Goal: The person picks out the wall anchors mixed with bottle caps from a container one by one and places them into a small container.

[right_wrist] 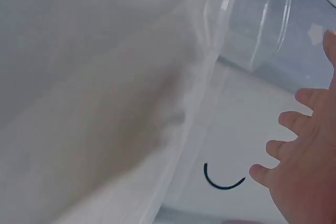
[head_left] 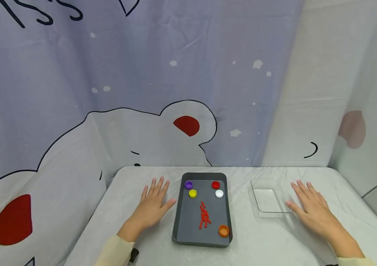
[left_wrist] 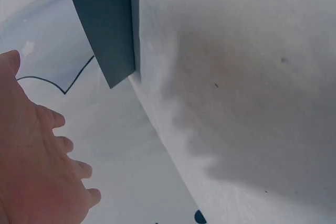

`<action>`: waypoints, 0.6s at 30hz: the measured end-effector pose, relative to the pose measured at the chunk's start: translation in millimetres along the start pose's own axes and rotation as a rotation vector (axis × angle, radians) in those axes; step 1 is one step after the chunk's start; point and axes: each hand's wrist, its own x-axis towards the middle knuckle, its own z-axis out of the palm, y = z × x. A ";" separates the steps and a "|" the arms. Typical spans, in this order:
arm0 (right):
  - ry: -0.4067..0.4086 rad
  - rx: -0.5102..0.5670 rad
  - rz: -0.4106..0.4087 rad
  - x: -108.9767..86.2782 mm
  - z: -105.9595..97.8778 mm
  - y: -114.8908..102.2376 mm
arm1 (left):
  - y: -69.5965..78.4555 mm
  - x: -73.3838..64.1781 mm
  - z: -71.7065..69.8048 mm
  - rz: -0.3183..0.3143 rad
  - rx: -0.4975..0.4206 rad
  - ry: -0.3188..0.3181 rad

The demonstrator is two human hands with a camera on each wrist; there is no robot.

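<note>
My left hand (head_left: 150,208) is spread with straight fingers to the left of a grey tray (head_left: 188,225), holding nothing. In the tray's far half are small round caps: purple (head_left: 188,185), yellow (head_left: 193,193), red (head_left: 215,185) and white (head_left: 219,194). Several short red sticks (head_left: 203,215) lie loosely piled mid-tray. An orange round cup (head_left: 223,231) occupies the near right corner. Over on the right, my right hand (head_left: 315,214) has its fingers spread beside a clear rectangular container (head_left: 269,212) and grips nothing. Both wrist views show spread fingers.
A white cloth covers the table (head_left: 248,244). Behind it hangs a printed curtain (head_left: 142,74), which continues along the left side, and a pale panel (head_left: 374,166) borders the right. The hands cast shadows on the cloth.
</note>
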 end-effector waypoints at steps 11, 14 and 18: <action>-0.022 0.074 -0.037 11.2 7.3 -30.7 | 16.1 -7.1 2.4 0.028 -0.027 0.005; -0.024 0.095 -0.048 15.2 10.7 -37.8 | 22.7 -9.0 4.8 0.040 -0.035 0.006; -0.023 0.122 -0.071 19.9 15.2 -46.8 | 31.9 -11.6 9.3 0.049 -0.017 -0.025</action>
